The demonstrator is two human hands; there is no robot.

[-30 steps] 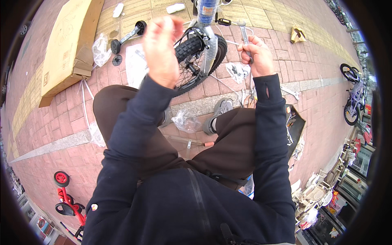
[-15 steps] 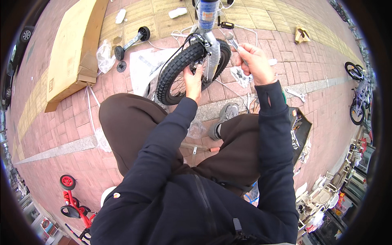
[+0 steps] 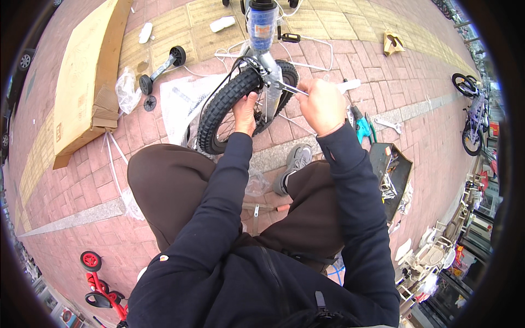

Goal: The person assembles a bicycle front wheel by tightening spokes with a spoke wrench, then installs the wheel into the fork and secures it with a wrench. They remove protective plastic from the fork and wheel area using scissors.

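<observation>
A small bicycle's front wheel, with a knobby black tyre, stands in front of me beside a silver fork partly wrapped in clear film. My right hand is closed around a spanner, whose jaw end touches the brake area at the top of the fork. My left hand reaches in between tyre and fork below the brake, thumb raised and fingers curled. What those fingers grip is hidden. Blue padding covers the frame tube above.
At the left lies a large cardboard box, near a pair of stabiliser wheels. By my right arm are a teal power tool, another spanner and a toolbox with loose tools. A red child's trike stands lower left.
My right hand has moved left and down, bringing the spanner from the air onto the brake area. My left hand's fingers have curled in. The teal power tool has come into sight.
</observation>
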